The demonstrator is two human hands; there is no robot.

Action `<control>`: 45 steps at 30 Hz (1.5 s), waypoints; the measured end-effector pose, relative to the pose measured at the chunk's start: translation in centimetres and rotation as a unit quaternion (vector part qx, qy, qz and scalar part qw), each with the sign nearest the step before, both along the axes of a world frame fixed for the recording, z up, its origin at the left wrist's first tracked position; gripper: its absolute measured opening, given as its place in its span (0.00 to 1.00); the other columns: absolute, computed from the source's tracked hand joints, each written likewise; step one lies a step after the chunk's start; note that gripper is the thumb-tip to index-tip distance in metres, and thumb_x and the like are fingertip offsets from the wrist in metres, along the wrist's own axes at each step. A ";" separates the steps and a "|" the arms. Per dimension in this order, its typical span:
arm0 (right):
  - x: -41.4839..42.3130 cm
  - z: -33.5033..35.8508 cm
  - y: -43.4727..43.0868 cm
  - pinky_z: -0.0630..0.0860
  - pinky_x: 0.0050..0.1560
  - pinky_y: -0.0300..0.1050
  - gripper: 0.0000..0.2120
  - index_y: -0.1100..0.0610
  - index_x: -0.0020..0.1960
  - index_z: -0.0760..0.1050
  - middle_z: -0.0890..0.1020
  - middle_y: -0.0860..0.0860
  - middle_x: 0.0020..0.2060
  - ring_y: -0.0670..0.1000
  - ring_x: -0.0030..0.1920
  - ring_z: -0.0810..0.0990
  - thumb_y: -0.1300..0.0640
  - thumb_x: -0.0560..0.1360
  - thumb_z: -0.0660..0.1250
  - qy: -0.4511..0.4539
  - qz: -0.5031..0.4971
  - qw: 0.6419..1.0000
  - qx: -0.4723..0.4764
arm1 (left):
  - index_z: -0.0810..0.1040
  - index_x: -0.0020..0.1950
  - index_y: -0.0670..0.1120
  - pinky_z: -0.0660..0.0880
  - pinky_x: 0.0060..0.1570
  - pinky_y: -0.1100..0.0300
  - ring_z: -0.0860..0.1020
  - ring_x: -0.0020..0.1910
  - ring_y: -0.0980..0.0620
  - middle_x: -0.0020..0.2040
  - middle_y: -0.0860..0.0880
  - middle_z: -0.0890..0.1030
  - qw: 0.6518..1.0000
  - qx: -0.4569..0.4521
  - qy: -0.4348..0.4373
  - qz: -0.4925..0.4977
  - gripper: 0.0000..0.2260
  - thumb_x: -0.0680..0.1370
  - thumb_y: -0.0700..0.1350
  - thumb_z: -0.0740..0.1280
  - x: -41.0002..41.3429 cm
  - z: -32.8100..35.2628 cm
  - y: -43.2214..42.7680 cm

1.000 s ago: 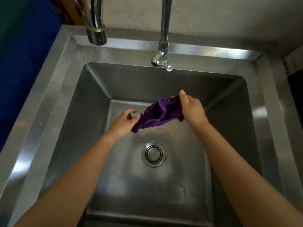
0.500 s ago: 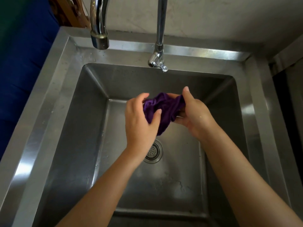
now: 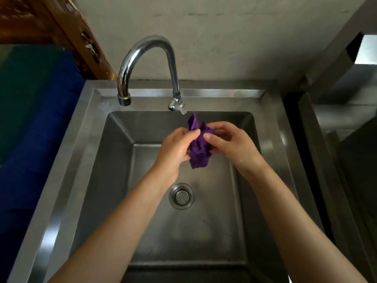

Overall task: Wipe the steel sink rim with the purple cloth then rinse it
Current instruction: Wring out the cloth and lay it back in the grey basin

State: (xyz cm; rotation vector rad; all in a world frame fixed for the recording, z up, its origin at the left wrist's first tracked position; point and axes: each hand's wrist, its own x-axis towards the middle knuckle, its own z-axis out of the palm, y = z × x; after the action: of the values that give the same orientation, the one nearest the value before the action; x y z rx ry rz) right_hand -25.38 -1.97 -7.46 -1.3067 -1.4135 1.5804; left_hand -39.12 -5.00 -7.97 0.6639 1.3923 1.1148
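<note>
Mid basin: the left hand and right hand, both gripping the purple cloth, fill the space near the rear wall of the sink.
Front half: the two forearms cross it; open floor lies between them around the drain strainer.
Basin left side: open beside the left forearm.
Rear rim: the faucet rises mid-rim and arches left, its outlet hanging over the rear-left corner.
Behind: the wall closes off just past the rim.
Left rim: a flat, passable strip.
</note>
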 end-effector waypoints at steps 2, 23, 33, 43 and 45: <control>1.1 0.8 -0.3 0.82 0.41 0.40 0.07 0.54 0.48 0.76 0.81 0.52 0.42 0.50 0.42 0.82 0.64 0.73 0.68 0.021 -0.018 1.000 0.002 | 0.74 0.42 0.46 0.76 0.46 0.53 0.78 0.39 0.50 0.38 0.48 0.80 0.999 -0.004 -0.034 -0.001 0.04 0.77 0.42 0.64 0.4 1.5 -0.3; 7.2 10.2 -9.8 0.74 0.46 0.36 0.06 0.59 0.35 0.70 0.80 0.52 0.51 0.46 0.46 0.78 0.63 0.70 0.65 0.142 -0.247 0.958 0.046 | 0.78 0.38 0.48 0.74 0.40 0.61 0.78 0.31 0.56 0.30 0.53 0.80 0.967 0.195 0.005 -0.162 0.07 0.76 0.44 0.67 4.6 18.1 -1.6; 14.9 16.8 -15.7 0.79 0.51 0.44 0.11 0.58 0.55 0.77 0.82 0.55 0.48 0.50 0.47 0.81 0.67 0.74 0.66 -0.008 -0.166 0.980 0.108 | 0.76 0.54 0.46 0.77 0.41 0.60 0.80 0.42 0.52 0.45 0.47 0.80 0.893 0.231 -0.101 -0.373 0.12 0.74 0.35 0.61 6.9 24.7 -2.3; 23.3 25.0 -18.3 0.71 0.35 0.29 0.04 0.53 0.44 0.78 0.79 0.44 0.33 0.38 0.31 0.76 0.53 0.75 0.66 -0.298 -0.229 0.906 0.195 | 0.74 0.39 0.50 0.68 0.32 0.65 0.73 0.34 0.59 0.35 0.55 0.76 0.931 0.267 0.038 -0.244 0.07 0.77 0.42 0.64 12.3 28.5 -1.2; 25.3 26.1 -18.7 0.71 0.40 0.39 0.13 0.56 0.42 0.79 0.79 0.49 0.33 0.46 0.35 0.75 0.46 0.75 0.65 -0.389 -0.221 0.876 0.182 | 0.73 0.39 0.52 0.68 0.31 0.65 0.73 0.32 0.60 0.35 0.55 0.75 0.924 0.307 0.066 -0.216 0.07 0.77 0.44 0.65 13.8 29.4 -1.0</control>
State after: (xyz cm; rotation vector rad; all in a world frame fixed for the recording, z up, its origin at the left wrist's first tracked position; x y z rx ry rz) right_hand -0.08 -20.66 18.60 -1.9428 -1.5832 0.4383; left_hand -25.29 -5.99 21.40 1.4461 0.9159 1.1536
